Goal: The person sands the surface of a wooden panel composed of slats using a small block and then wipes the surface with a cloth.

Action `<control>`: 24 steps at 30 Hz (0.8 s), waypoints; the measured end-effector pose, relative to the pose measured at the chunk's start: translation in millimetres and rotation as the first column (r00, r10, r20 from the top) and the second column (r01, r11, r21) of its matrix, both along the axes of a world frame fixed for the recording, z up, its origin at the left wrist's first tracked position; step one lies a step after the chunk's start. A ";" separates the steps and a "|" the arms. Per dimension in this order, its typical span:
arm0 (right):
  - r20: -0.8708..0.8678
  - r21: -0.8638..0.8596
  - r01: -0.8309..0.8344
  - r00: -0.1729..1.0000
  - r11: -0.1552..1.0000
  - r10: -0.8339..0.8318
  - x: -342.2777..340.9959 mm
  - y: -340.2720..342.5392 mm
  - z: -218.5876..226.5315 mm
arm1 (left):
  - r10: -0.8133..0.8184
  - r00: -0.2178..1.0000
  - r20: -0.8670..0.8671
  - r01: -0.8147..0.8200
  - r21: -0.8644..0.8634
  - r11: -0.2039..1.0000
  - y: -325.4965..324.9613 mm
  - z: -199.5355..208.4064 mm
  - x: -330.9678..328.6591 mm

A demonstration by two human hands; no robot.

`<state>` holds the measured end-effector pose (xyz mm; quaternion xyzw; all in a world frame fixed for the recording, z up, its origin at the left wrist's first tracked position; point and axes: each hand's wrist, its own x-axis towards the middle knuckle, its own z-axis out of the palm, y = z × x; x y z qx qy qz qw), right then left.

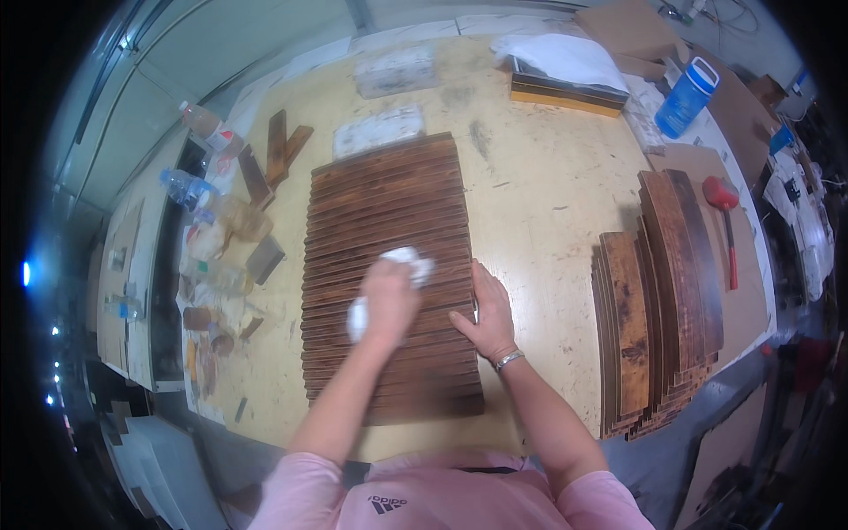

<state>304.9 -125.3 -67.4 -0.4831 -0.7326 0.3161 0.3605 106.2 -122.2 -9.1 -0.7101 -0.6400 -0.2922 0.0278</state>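
Head view, the wood: you've got a ridged run of dark brown strips (389,203) lying in the middle of the pale table (548,230), right in front of you, ridges going side to side.
Left hand: yours (390,296) is bunched around a white cloth (419,268), which pokes out on both sides of your fist, over the middle of the strips. It's kinda blurry, so can't really tell your fingers apart.
Right hand: this one (488,316) is spread, nothing gripped, thumb out, up against the right edge of the strips. Silvery band (510,359) on that wrist.
Far end: a whitish block (380,129) sits just beyond the strips, and a black-and-yellow box (565,99) with white fabric (565,60) on top is off to the right.
Right side: stacked brown boards (632,331), a red-headed mallet (722,194) next to them, blue bottle (685,102) farther back.
Left side: loose wood pieces (276,146) plus a clutter of plastic bottles (212,128).
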 end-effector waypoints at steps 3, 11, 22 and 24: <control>0.123 -0.266 -0.163 0.972 0.950 0.202 0.8 4.6 10.9 | -0.199 0.967 0.161 0.212 -0.068 0.975 32.3 -14.1 80.1; -0.025 0.020 0.001 1.000 1.000 0.000 1.0 1.1 4.0 | -0.238 0.957 0.165 0.248 -0.043 0.968 21.2 38.2 25.1; 0.049 0.020 -0.031 0.998 0.999 0.030 -2.5 -1.0 -2.3 | -0.288 0.951 -0.112 0.279 -0.091 0.956 18.0 8.4 -0.6; 0.046 -0.005 -0.044 0.998 0.999 0.044 -1.7 0.8 -0.8 | -0.370 0.928 -0.053 0.371 0.009 0.929 32.3 7.8 29.1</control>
